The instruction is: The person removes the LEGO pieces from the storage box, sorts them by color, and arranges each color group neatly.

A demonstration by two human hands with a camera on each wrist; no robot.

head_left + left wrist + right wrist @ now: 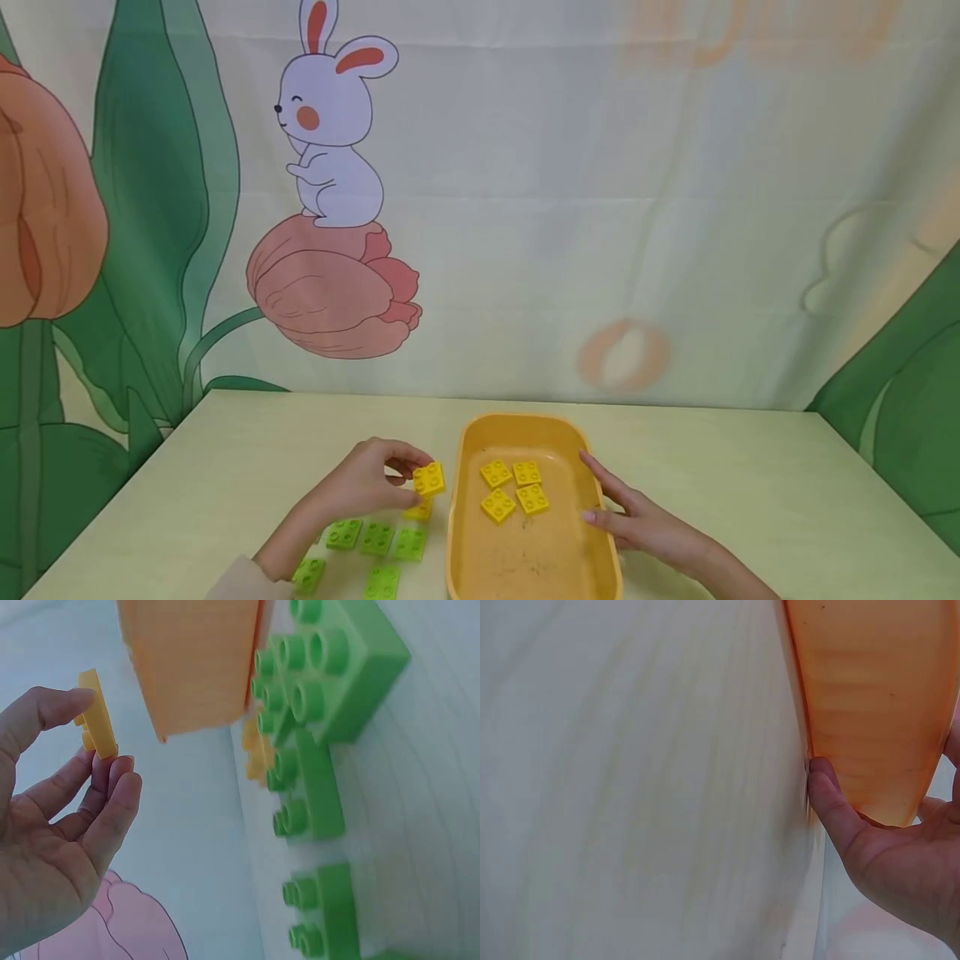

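Note:
My left hand [372, 479] pinches a yellow toy brick [429, 478] between thumb and fingers, raised just left of the yellow tray [534, 425]. In the left wrist view, the brick [97, 714] is seen edge-on. Under the hand, a second yellow brick [417, 509] is partly hidden. Green bricks [377, 538] lie near the left forearm. Inside the tray are several yellow bricks [498, 505]. My right hand [637, 518] rests against the tray's right side, fingers fairly straight. From the right wrist, its thumb touches the tray's outer wall [877, 712].
The pale tabletop [750, 475] extends to both sides of the tray. Behind it hangs a cloth backdrop [510, 250] printed with a rabbit and tulips. Another green brick [382, 582] lies at the bottom edge of the head view, left of the tray.

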